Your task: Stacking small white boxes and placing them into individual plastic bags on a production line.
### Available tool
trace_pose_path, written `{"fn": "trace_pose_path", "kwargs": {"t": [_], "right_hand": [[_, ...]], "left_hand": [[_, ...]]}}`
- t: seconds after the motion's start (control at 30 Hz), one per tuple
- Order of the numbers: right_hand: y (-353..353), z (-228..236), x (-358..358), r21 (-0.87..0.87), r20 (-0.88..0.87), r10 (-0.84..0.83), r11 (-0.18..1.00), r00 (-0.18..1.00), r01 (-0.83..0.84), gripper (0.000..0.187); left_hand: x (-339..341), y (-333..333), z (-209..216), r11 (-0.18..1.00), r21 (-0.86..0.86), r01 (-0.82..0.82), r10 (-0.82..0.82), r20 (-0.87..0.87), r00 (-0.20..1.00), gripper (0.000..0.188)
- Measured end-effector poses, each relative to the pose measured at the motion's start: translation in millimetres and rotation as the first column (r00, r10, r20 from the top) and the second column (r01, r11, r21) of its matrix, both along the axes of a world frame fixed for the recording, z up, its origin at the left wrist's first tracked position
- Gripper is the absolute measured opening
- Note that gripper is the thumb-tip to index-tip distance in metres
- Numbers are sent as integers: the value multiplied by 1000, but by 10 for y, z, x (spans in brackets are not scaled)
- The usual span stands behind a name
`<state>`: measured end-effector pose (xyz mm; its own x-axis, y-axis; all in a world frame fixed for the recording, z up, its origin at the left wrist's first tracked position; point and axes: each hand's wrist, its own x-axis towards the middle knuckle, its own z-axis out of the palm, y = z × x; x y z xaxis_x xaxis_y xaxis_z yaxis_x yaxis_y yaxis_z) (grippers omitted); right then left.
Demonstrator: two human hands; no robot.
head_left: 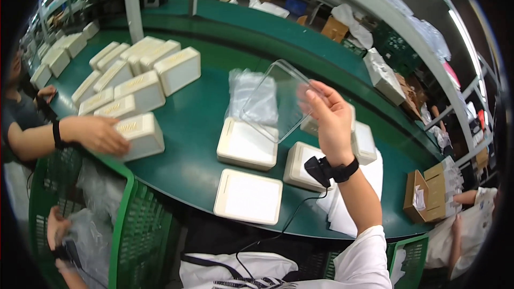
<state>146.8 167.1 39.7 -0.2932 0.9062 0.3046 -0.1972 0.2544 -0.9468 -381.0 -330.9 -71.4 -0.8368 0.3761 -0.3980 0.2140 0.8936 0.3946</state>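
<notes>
My right hand (327,108) is raised over the table and pinches one edge of a clear plastic cover (274,104), rectangular with rounded corners. The cover tilts above a stack of clear plastic bags (250,93). Below it lie a cream case with a white face (247,142) and another such case (248,197) nearer me. A third cream case (302,167) sits beneath my right wrist. Low on the left, my left hand (58,230) reaches into a green crate (124,225), its fingers curled on clear plastic film (92,230).
A co-worker's hand (99,135) touches a cream case (142,135) at the left, beside several cases standing on edge. White sheets (348,208) lie under my right forearm. A cardboard box (415,197) stands at the right edge; a cable (294,215) trails from my wrist.
</notes>
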Motion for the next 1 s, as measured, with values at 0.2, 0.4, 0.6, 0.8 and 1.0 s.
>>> {"fn": "trace_pose_path", "kwargs": {"t": [0.2, 0.4, 0.6, 0.8, 1.0], "right_hand": [[-214, 1, -58, -229, -73, 48, 971, 996, -63, 34], [-761, 163, -346, -409, -157, 175, 884, 972, -225, 35], [-693, 273, -384, -100, -214, 381, 907, 899, -409, 52], [-474, 49, -542, 8, -274, 641, 747, 717, -665, 74], [-578, 434, -510, -137, -116, 561, 808, 819, -573, 106]], "left_hand": [[1268, 1266, 793, 943, 15, 332, -115, -922, 370, 76], [3037, 2821, 1112, 364, 185, 913, -538, -758, 368, 121], [3214, 3320, 1012, 155, 698, 699, -672, -445, 592, 125], [3225, 3602, 1011, 135, 977, 166, -892, 47, 449, 120], [3066, 3782, 969, 190, 932, 310, -887, 28, 460, 123]]}}
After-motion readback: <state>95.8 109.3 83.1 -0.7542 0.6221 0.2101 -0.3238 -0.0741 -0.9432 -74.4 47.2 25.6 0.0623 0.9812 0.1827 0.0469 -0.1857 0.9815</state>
